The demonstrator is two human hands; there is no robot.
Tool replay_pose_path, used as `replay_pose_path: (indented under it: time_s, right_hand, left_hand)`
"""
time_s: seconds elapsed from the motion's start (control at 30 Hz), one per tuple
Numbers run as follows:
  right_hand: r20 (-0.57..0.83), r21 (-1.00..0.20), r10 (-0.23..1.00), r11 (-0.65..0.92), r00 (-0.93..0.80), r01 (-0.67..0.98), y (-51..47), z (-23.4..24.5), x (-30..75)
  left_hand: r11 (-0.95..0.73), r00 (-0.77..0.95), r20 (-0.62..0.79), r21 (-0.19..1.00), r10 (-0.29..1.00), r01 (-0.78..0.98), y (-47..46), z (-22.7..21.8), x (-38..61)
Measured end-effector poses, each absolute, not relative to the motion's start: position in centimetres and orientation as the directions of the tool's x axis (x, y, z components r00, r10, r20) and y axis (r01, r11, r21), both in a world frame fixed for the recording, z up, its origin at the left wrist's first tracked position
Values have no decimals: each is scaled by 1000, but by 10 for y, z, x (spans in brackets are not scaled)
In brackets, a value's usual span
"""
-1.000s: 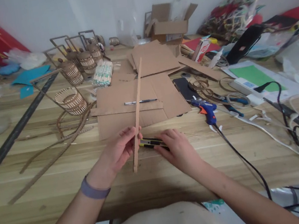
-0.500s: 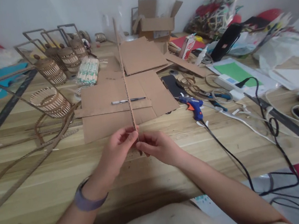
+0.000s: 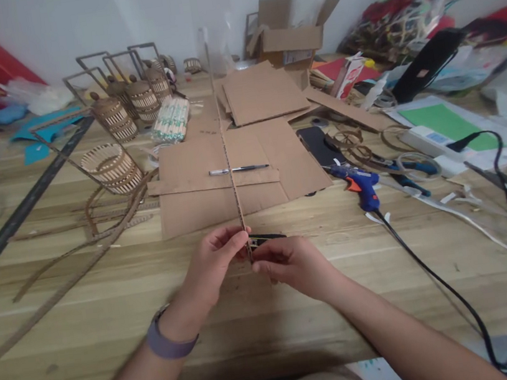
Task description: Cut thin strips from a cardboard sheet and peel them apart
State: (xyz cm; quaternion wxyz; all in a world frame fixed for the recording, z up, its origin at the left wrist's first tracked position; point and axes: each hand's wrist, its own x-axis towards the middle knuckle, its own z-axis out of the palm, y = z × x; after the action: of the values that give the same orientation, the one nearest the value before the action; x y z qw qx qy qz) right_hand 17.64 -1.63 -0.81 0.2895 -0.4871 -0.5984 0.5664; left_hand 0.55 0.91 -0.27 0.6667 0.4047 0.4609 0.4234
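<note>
A long narrow cardboard strip stands edge-on, pointing away from me over the table. My left hand pinches its near end between thumb and fingers. Just to the right, my right hand also has its closed fingertips on that end. Behind my right hand a black tool, partly hidden, shows above the knuckles; I cannot tell its kind. Beyond the hands lie a flat cardboard sheet, a second flat strip and a pen, which the held strip crosses in view.
To the right lie a blue glue gun with its black cord, pliers and a phone. On the left are a slatted basket, several lidded ones and loose cardboard strips. An open box stands at the back.
The view has shifted, so things on the table appear farther right. The black tool now shows behind my right hand. Both hands keep hold of the strip's near end.
</note>
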Motion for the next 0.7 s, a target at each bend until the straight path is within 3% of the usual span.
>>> replay_pose_path:
  time_s: [0.17, 0.4, 0.7]
  right_hand:
    - [-104, -938, 944, 12, -314, 346, -20, -8, 173]
    - [368, -723, 874, 484, -319, 493, -21, -14, 180]
    - [547, -579, 769, 633, -332, 514, -24, -12, 179]
  left_hand:
    - [323, 243, -272, 925, 931, -201, 4, 0, 2]
    - [422, 320, -331, 862, 888, -280, 3, -3, -2]
    - [466, 287, -383, 820, 878, -332, 4, 0, -1]
